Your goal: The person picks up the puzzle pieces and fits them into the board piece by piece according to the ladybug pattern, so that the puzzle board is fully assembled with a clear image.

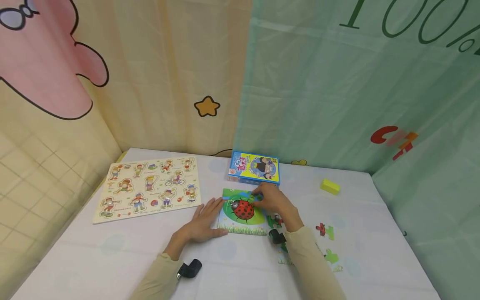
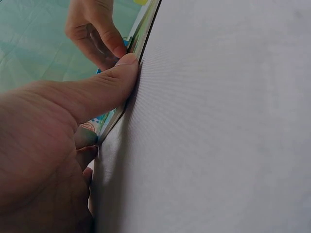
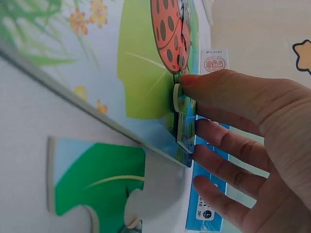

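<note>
A ladybug jigsaw board (image 1: 241, 213) lies flat on the white table. My left hand (image 1: 213, 209) lies flat beside its left edge, fingers straight, and its thumb (image 2: 127, 65) presses against the board's rim (image 2: 142, 39). My right hand (image 1: 259, 196) is at the board's far right corner. Its thumb and fingers (image 3: 214, 131) pinch a blue-green jigsaw piece (image 3: 184, 127) set at the board's edge next to the ladybug (image 3: 167, 29).
A blue box (image 1: 255, 168) stands just behind the board. A wooden peg puzzle (image 1: 148, 187) lies at the left, a yellow block (image 1: 330, 186) at the far right. Loose jigsaw pieces (image 1: 325, 231) lie right of my forearm, one green piece (image 3: 92, 179) beside the board.
</note>
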`<state>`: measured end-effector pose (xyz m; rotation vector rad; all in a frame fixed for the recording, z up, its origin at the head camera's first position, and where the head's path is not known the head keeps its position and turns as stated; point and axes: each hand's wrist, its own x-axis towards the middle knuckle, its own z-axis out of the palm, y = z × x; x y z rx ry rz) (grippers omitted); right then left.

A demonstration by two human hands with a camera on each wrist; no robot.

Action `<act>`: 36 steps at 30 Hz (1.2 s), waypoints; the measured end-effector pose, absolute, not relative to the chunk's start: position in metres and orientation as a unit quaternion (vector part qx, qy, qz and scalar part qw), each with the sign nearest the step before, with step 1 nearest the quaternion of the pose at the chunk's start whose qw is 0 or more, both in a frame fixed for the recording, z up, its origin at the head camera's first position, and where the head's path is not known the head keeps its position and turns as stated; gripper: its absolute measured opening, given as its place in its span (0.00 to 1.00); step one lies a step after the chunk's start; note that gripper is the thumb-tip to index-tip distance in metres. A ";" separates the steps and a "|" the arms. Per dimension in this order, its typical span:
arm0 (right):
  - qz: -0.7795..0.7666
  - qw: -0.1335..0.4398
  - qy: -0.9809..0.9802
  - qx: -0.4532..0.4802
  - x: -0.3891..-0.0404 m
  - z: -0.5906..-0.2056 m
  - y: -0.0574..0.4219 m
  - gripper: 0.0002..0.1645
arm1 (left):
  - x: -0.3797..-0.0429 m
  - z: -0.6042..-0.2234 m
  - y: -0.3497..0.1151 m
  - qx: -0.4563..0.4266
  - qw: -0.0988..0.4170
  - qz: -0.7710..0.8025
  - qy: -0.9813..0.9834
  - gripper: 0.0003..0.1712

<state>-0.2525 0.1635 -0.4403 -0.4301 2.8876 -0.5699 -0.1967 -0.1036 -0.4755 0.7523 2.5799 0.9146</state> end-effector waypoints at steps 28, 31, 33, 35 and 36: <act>-0.213 0.096 0.957 -0.169 -0.246 -0.439 0.165 0.24 | -0.195 -0.471 -0.104 0.262 0.147 0.316 0.900 0.53; -0.227 0.093 0.954 -0.172 -0.241 -0.436 0.173 0.28 | -0.195 -0.472 -0.103 0.262 0.146 0.317 0.899 0.53; -0.237 0.087 0.953 -0.170 -0.235 -0.433 0.180 0.28 | -0.196 -0.473 -0.103 0.263 0.145 0.317 0.899 0.54; -0.249 0.082 0.950 -0.169 -0.229 -0.429 0.188 0.28 | -0.196 -0.473 -0.103 0.265 0.144 0.320 0.898 0.54; -0.253 0.082 0.949 -0.169 -0.226 -0.428 0.192 0.27 | -0.196 -0.474 -0.103 0.266 0.143 0.320 0.898 0.53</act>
